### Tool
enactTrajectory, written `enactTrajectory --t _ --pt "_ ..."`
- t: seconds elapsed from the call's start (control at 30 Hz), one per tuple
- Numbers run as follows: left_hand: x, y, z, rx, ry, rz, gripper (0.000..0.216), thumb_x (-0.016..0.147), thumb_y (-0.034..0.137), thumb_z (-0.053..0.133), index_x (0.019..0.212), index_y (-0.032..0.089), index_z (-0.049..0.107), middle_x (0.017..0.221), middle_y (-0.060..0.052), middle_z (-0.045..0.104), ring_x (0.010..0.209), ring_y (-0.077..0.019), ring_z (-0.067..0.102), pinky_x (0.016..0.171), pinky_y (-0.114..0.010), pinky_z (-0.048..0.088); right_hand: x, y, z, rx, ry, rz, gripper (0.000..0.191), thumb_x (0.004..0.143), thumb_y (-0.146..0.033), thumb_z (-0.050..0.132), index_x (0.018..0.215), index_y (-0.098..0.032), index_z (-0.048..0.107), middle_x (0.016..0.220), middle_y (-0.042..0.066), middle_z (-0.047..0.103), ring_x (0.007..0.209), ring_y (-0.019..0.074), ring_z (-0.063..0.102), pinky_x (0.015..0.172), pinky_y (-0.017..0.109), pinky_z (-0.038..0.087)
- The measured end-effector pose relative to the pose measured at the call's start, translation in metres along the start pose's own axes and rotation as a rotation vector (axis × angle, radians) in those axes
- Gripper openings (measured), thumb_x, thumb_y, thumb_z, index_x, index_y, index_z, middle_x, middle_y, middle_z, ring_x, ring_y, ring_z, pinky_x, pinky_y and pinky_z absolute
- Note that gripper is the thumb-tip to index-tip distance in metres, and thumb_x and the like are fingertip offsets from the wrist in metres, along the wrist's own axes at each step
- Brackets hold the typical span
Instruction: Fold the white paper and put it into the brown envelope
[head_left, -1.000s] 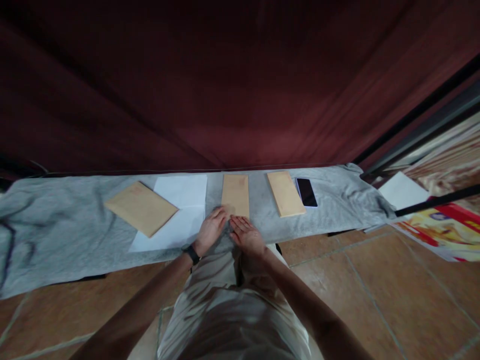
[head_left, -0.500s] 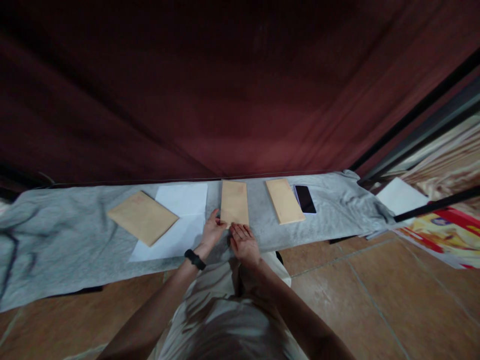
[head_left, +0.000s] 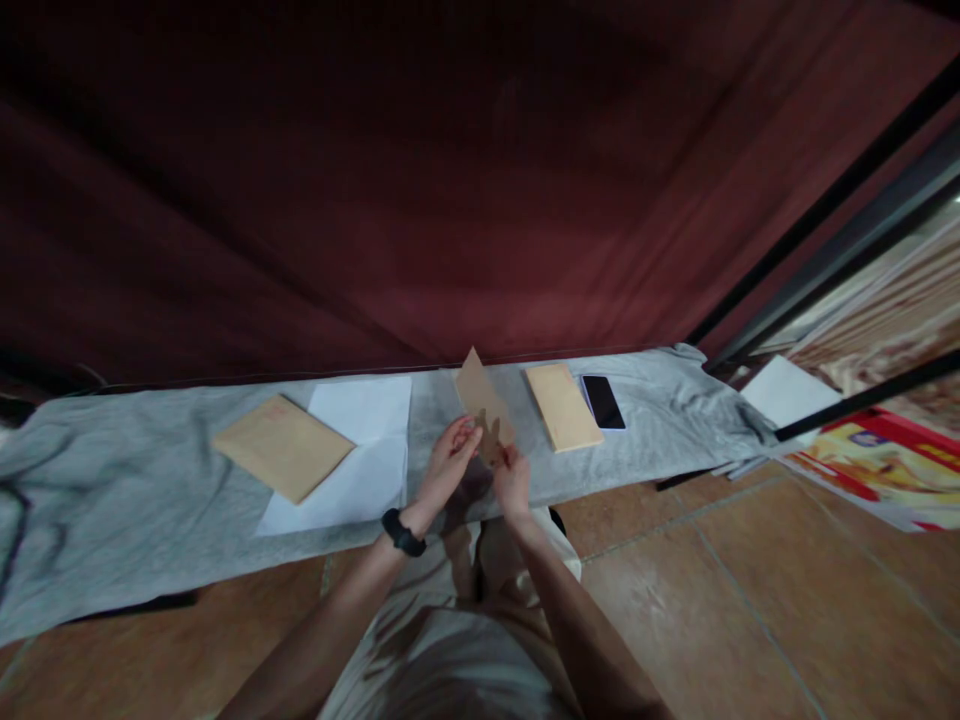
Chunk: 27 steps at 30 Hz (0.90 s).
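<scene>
Both hands hold a long brown envelope (head_left: 481, 398) lifted off the grey cloth (head_left: 150, 490) and tilted on edge above it. My left hand (head_left: 448, 462), with a black watch at the wrist, grips its near left side. My right hand (head_left: 511, 476) pinches its near right corner. A second long brown envelope (head_left: 562, 406) lies flat just to the right. A wider brown envelope (head_left: 283, 446) rests to the left, partly over white paper sheets (head_left: 352, 450).
A black phone (head_left: 602, 401) lies beside the right envelope. Dark red curtain hangs behind the cloth-covered surface. A white sheet (head_left: 784, 392) and a colourful printed sheet (head_left: 885, 465) lie at the right. Brown tiled floor runs along the near side.
The middle envelope lay flat under my fingertips before; now both hands have lifted it off the cloth and tilted it up.
</scene>
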<state>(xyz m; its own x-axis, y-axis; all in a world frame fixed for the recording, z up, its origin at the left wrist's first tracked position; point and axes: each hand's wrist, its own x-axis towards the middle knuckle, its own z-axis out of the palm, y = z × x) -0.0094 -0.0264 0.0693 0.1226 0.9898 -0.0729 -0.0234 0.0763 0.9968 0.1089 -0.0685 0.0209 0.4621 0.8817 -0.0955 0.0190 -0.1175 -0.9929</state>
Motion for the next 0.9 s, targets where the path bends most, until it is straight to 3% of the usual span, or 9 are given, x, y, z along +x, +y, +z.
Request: enactTrajectory --t 0.1,0.2,0.37,0.5,0.6,0.67,0.77,0.83,0.9 --pt "-0.005 -0.013 0.000 -0.010 0.086 -0.110 0.049 0.080 0.039 0.080 0.121 0.019 0.064 0.098 -0.006 0.070 0.088 -0.0174 0.069 0.073 -0.027 0.057 0.005 0.001 -0.008 0.310 0.020 0.170 0.026 0.087 -0.045 0.066 0.076 -0.024 0.057 0.071 0.001 0.069 0.069 0.0187 0.070 0.072 0.033 0.061" --pt "-0.011 -0.029 0.001 -0.095 -0.010 -0.269 0.054 0.077 0.035 0.082 0.124 0.016 0.061 0.089 -0.004 0.071 0.074 -0.0155 0.070 0.066 -0.026 0.056 0.002 0.005 -0.009 0.588 0.021 0.332 0.022 0.081 -0.037 0.074 0.077 -0.023 0.058 0.076 0.001 0.071 0.071 0.0171 0.070 0.076 0.034 0.062" --pt "-0.012 -0.042 -0.001 -0.098 -0.011 -0.275 0.060 0.071 0.028 0.083 0.124 0.014 0.060 0.071 0.002 0.069 0.054 -0.0109 0.063 0.053 -0.022 0.050 -0.004 0.012 -0.006 0.590 -0.094 0.425 0.020 0.083 -0.033 0.073 0.076 -0.023 0.058 0.074 0.001 0.070 0.073 0.0172 0.072 0.084 0.036 0.062" --pt "-0.007 -0.049 -0.013 0.032 0.012 -0.281 0.063 0.069 0.025 0.080 0.128 0.013 0.059 0.059 0.007 0.063 0.045 -0.0106 0.056 0.046 -0.021 0.044 -0.009 0.020 -0.017 0.457 -0.239 0.464 0.023 0.088 -0.040 0.065 0.080 -0.018 0.064 0.076 0.008 0.074 0.072 0.0220 0.073 0.076 0.041 0.063" --pt "-0.006 -0.055 -0.022 0.142 0.005 -0.254 0.064 0.072 0.026 0.075 0.132 0.014 0.056 0.053 0.010 0.058 0.042 -0.0115 0.054 0.045 -0.021 0.042 -0.014 0.023 -0.036 0.127 -0.321 0.263 0.035 0.094 -0.045 0.053 0.092 -0.015 0.071 0.087 0.013 0.077 0.076 0.0259 0.074 0.075 0.045 0.063" --pt "-0.007 -0.060 -0.025 0.195 -0.009 -0.243 0.063 0.074 0.027 0.072 0.133 0.014 0.056 0.053 0.010 0.058 0.043 -0.0121 0.054 0.046 -0.021 0.042 -0.017 0.022 -0.049 -0.008 -0.273 0.105 0.034 0.096 -0.042 0.052 0.103 -0.017 0.074 0.105 0.014 0.077 0.097 0.0273 0.073 0.092 0.047 0.059" --pt "-0.008 -0.064 -0.026 0.256 -0.023 -0.237 0.060 0.077 0.027 0.069 0.134 0.015 0.055 0.055 0.009 0.060 0.044 -0.0128 0.055 0.047 -0.021 0.043 -0.020 0.018 -0.063 -0.335 -0.308 -0.320 0.032 0.099 -0.031 0.052 0.123 -0.023 0.071 0.135 0.010 0.068 0.130 0.0254 0.060 0.118 0.048 0.042" --pt "-0.008 -0.064 -0.027 0.319 -0.046 -0.229 0.056 0.081 0.025 0.064 0.135 0.015 0.053 0.056 0.008 0.060 0.045 -0.0139 0.057 0.048 -0.022 0.044 -0.022 0.018 -0.068 -0.601 -0.380 -0.592 0.037 0.102 -0.026 0.049 0.135 -0.025 0.066 0.145 0.009 0.062 0.139 0.0250 0.053 0.123 0.051 0.034" --pt "-0.009 -0.062 -0.030 0.456 -0.075 -0.192 0.048 0.086 0.023 0.059 0.133 0.016 0.056 0.059 0.006 0.062 0.048 -0.0155 0.059 0.050 -0.024 0.045 -0.023 0.021 -0.070 -0.756 -0.427 -0.713 0.041 0.103 -0.025 0.048 0.143 -0.025 0.059 0.151 0.009 0.057 0.143 0.0248 0.049 0.125 0.052 0.031"
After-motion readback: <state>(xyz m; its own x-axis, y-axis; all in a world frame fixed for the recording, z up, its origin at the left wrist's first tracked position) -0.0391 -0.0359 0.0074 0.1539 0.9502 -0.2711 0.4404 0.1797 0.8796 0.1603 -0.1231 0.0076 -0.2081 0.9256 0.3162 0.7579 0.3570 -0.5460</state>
